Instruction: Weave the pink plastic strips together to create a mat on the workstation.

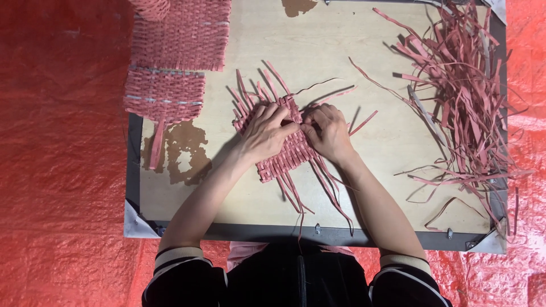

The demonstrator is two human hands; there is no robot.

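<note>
Woven mat [284, 156] sits mid-bench; your left hand [264, 133] presses it flat, grip released, so your right hand [327, 132] can pinch a strip [335, 96] running toward 1 o'clock.

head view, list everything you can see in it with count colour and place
woven mat in hand: 1, pink, board centre, loose ends sticking out
finished woven pieces: at least 2, pink, board's top left
loose strips: a heap, pink, board's right side
board: 1, pale wood with dark frame, centre
sheet: 1, red, under the board
left hand: 1, pressing on the mat
right hand: 1, fingers at the mat's right edge
</note>
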